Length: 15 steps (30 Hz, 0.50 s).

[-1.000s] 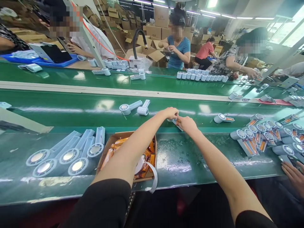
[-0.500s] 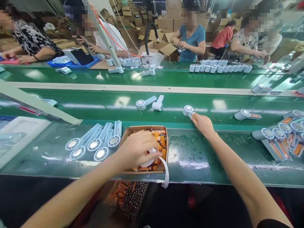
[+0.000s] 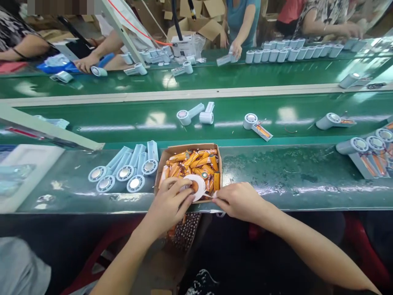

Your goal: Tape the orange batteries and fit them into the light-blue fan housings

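Observation:
My left hand [image 3: 172, 200] grips a roll of white tape [image 3: 199, 188] over the near side of a cardboard box [image 3: 219, 164]. Orange wrapped batteries [image 3: 201, 157] with wires fill that box. My right hand [image 3: 238, 200] pinches the free strip of the tape just right of the roll, fingers closed. On the green belt ahead lies a light blue fan housing [image 3: 251, 119], an orange battery in its handle. Left of the box, several light blue fan housings [image 3: 125, 173] lie with their round heads toward me.
More fan housings with batteries [image 3: 365, 153] are grouped at the right. Two housings [image 3: 184, 117] rest on the belt [image 3: 138, 119]. A slanted metal post [image 3: 52, 131] stands at left beside a white foam tray [image 3: 33, 176]. Co-workers' hands [image 3: 236, 50] work across the line.
My right hand has let go of the fan housing on the belt and come back to the tape strip. My left hand still holds the roll, now lower. The view has tilted down.

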Motion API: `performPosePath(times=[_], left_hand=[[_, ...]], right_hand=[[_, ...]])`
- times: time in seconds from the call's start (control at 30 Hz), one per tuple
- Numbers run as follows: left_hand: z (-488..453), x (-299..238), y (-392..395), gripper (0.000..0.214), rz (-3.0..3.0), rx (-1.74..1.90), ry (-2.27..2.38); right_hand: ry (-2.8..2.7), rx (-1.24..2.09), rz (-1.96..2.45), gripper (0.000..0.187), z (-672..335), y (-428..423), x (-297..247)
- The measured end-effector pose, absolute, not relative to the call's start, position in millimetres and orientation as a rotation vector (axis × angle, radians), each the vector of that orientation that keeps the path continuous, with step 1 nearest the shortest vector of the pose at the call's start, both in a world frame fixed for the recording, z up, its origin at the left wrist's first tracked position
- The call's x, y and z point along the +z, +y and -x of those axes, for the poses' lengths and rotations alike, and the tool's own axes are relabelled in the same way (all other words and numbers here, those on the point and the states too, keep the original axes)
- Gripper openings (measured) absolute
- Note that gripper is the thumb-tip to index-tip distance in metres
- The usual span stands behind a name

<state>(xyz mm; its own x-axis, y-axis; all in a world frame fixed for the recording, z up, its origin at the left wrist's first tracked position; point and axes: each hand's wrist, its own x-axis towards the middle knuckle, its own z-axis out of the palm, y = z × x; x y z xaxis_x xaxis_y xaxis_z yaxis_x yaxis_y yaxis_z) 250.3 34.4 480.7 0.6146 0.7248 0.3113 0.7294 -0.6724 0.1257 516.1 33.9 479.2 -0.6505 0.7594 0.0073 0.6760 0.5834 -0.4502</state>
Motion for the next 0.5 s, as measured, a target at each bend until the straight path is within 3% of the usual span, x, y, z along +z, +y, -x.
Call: performPosePath(times=[0.17, 0.33, 0.43, 0.5], left_hand=[[-244.4, 475.6, 30.3, 0.039, 2.777, -0.554, -1.249], [-238.0, 472.5, 28.0, 0.020, 2.778, -0.647, -1.195], [-231.5, 470.5, 21.5, 0.017, 2.645, -0.843, -1.215], [-228.6, 468.2, 14.4, 0.017, 2.534, -0.960, -1.257]], right_hand=[[-2.596, 0.441, 0.839, 0.036, -520.5, 6.5, 473.9], [-2.743, 0.534, 0.560, 0.032, -506.0, -25.0, 481.4], [-2.713, 0.612, 0.689, 0.042, -500.0, 1.5, 490.3], [-2.615, 0.518, 0.936, 0.028, -495.6, 35.2, 493.2]])
